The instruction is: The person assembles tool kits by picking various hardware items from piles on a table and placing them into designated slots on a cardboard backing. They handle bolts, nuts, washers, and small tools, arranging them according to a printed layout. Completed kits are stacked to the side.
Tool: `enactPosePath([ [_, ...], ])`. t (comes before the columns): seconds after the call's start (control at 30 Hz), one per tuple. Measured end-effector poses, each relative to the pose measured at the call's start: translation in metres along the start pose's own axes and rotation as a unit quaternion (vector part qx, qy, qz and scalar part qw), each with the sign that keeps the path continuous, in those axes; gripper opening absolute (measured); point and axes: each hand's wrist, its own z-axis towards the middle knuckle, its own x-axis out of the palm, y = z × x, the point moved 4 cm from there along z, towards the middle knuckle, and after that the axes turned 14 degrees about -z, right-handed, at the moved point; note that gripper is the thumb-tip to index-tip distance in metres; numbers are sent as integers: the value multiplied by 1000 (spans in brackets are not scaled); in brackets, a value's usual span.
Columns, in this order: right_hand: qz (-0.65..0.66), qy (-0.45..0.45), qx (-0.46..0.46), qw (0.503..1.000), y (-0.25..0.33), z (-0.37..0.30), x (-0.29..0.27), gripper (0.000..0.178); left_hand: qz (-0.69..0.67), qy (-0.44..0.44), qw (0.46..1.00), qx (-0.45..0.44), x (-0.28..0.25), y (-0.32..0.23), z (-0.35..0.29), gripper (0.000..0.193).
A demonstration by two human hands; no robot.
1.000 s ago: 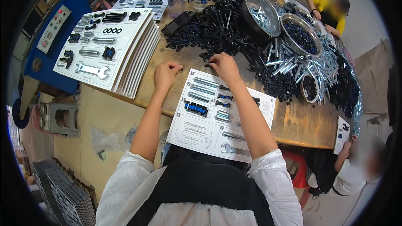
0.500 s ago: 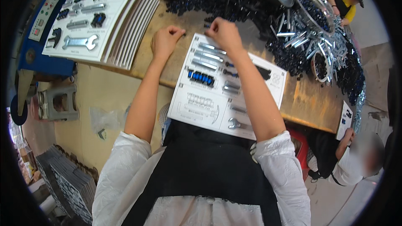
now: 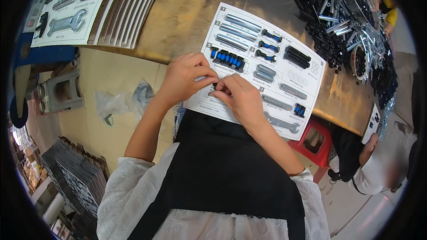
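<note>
A white printed card [image 3: 271, 126] lies at a slant on the table's near edge, in front of my body. Steel tubes [image 3: 240, 31], a row of black bolts with blue threads [image 3: 227, 59], long black bolts [image 3: 297, 57] and an open-end wrench [image 3: 282, 122] rest on its printed spaces. Over the card's left lower part my left hand [image 3: 189, 80] and my right hand [image 3: 240, 98] meet, fingers pinched together. Between their fingertips shows a small black piece [image 3: 215, 86], mostly hidden, so I cannot tell its exact kind.
To the left stands a stack of filled cards [image 3: 129, 13], another wrench on top. Piles of black bolts [image 3: 307, 22] and loose steel tubes [image 3: 347, 22] cover the far right. A red stool [image 3: 316, 142] is below the table edge. Two people sit or stand at the right.
Both hands have come back from the far side of the table to the card's left lower part and drawn together. My view has shifted, and the card's right half is now uncovered.
</note>
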Motion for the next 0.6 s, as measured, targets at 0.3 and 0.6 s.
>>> enactPosePath([
  [0.3, 21, 4, 56, 998, 3, -3, 1, 15, 36, 38, 999, 2, -1, 1, -1, 11],
  [0.6, -31, -146, 77, 986, -42, 108, -73, 11, -94, -186, 971, -115, -30, 19, 89, 26],
])
